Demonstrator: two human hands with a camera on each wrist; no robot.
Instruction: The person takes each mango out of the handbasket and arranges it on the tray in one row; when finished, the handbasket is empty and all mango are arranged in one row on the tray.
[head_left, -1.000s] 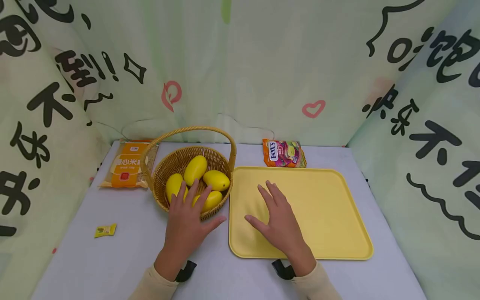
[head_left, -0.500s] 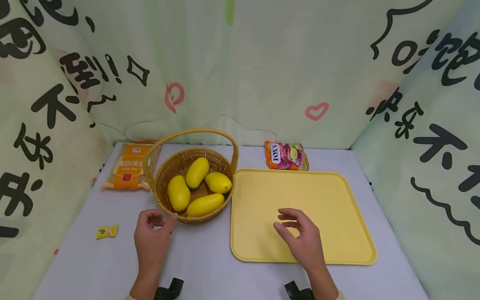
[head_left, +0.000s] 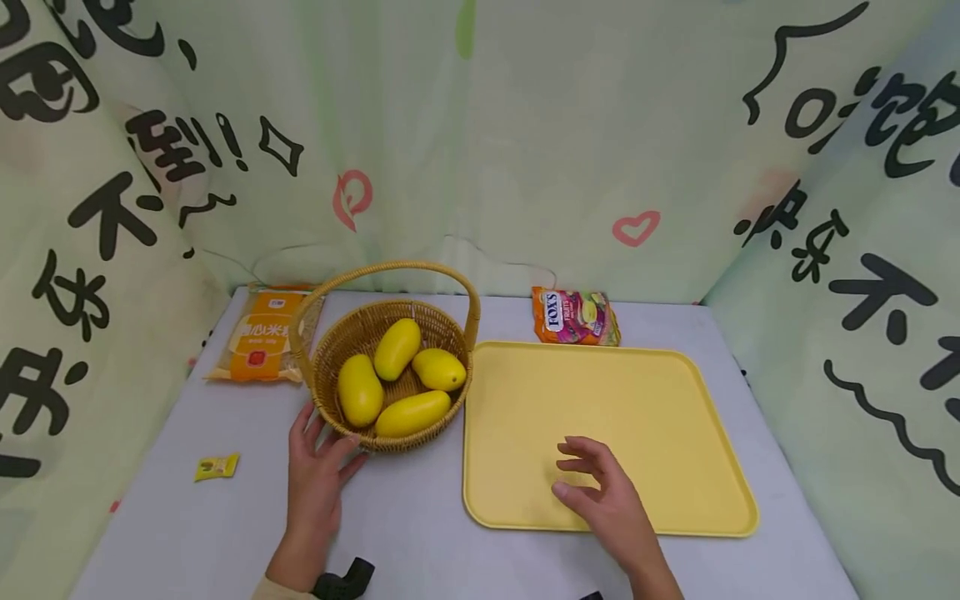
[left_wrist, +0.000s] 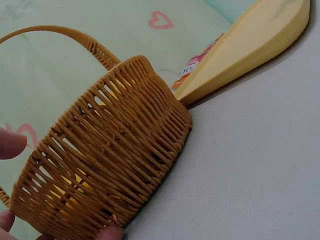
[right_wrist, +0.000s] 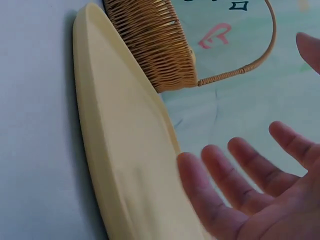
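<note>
A wicker basket (head_left: pixel 408 443) with a tall arched handle stands left of centre, holding several yellow mangoes (head_left: pixel 360 392). My left hand (head_left: pixel 315 492) is at the basket's near left side, its fingers spread along the wall. In the left wrist view, fingertips (left_wrist: pixel 111 232) show low against the weave (left_wrist: pixel 115 145), and the thumb is apart from it. Over the yellow tray (head_left: pixel 615 433) hovers my right hand (head_left: pixel 611 504), its fingers loosely bent with nothing between them. The right wrist view shows those fingers (right_wrist: pixel 240 190) spread above the tray.
At the back left lies an orange-labelled food bag (head_left: pixel 262 337), partly behind the basket handle. A Fox's candy packet (head_left: pixel 576 317) sits behind the tray. One small yellow wrapped piece (head_left: pixel 217 467) lies at the left. Printed curtains (head_left: pixel 525 150) enclose the white table (head_left: pixel 420 542).
Both hands have drawn back and apart from over the basket and tray. The left has since come forward to the basket's near left side. The basket keeps its place.
</note>
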